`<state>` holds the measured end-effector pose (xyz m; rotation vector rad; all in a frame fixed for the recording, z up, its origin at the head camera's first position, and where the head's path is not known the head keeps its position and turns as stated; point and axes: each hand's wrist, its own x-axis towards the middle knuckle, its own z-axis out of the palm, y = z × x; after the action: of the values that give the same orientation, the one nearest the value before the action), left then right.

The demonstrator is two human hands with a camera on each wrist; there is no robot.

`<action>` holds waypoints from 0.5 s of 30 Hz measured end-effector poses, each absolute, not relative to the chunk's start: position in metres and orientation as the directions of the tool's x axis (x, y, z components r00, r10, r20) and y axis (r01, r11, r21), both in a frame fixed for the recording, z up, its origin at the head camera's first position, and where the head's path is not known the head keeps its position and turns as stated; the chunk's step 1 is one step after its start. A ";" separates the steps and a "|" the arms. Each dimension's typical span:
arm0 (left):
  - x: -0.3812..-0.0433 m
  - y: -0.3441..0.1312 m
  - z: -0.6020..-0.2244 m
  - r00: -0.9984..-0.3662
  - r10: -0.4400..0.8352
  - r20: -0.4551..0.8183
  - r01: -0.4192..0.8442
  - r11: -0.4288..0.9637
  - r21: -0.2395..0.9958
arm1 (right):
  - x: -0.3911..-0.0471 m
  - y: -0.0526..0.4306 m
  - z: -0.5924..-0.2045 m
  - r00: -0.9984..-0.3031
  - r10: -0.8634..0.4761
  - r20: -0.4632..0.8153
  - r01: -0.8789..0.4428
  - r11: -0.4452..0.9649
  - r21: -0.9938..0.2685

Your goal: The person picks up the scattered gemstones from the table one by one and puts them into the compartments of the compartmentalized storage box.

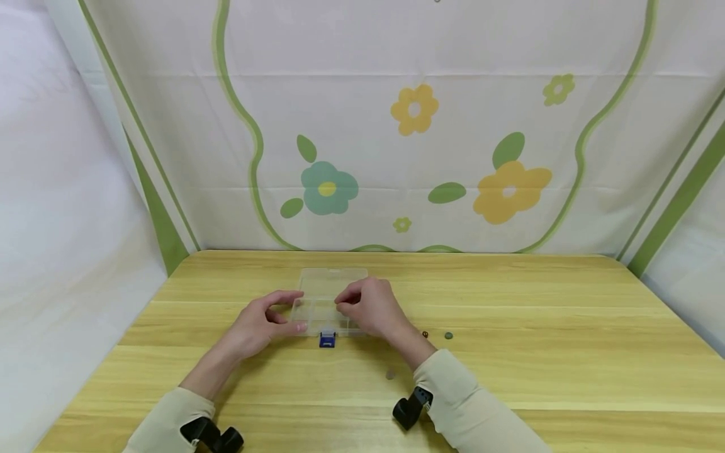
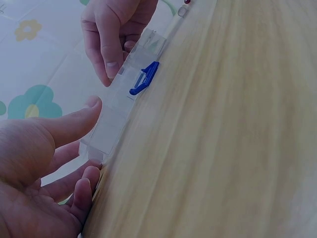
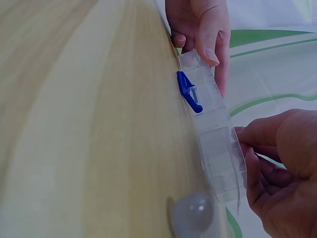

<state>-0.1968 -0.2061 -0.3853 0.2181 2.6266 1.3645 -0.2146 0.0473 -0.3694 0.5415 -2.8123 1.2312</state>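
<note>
A clear plastic compartment box (image 1: pixel 325 312) stands on the table, its lid (image 1: pixel 333 281) laid back towards the wall and its blue latch (image 1: pixel 327 340) hanging at the front. At the box's left end, my left hand (image 1: pixel 262 324) holds it, thumb by the front corner and index finger at the back. Over the right-hand compartments is my right hand (image 1: pixel 370 307), thumb and index fingertips close together in a pinch shape. I cannot tell whether something small is between them. In the right wrist view, the right fingertips hide behind the clear wall.
Right of the box lie a reddish-brown bead (image 1: pixel 425 334) and a grey-green one (image 1: pixel 449 335). Nearer the front is a pale, see-through bead (image 1: pixel 390 374). A flowered cloth wall (image 1: pixel 362 220) rises behind the table (image 1: pixel 538 365). Each sleeve carries a black wrist camera (image 1: pixel 409 412).
</note>
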 end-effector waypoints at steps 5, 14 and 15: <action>-0.197 -0.206 -0.385 -0.974 0.208 -0.087 0.048 0.569 0.821 | -0.215 0.047 -0.370 -0.939 -0.307 0.153 -0.320 0.627 -0.710; -0.197 -0.206 -0.385 -0.974 0.207 -0.089 0.045 0.565 0.824 | -0.215 0.048 -0.368 -0.941 -0.307 0.145 -0.315 0.628 -0.712; -0.197 -0.206 -0.385 -0.974 0.207 -0.089 0.045 0.565 0.824 | -0.215 0.048 -0.368 -0.941 -0.307 0.143 -0.314 0.630 -0.710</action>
<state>-0.1974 -0.2065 -0.3853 0.2136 2.6206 1.3710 -0.2147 0.0479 -0.3682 0.5389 -2.8290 1.2347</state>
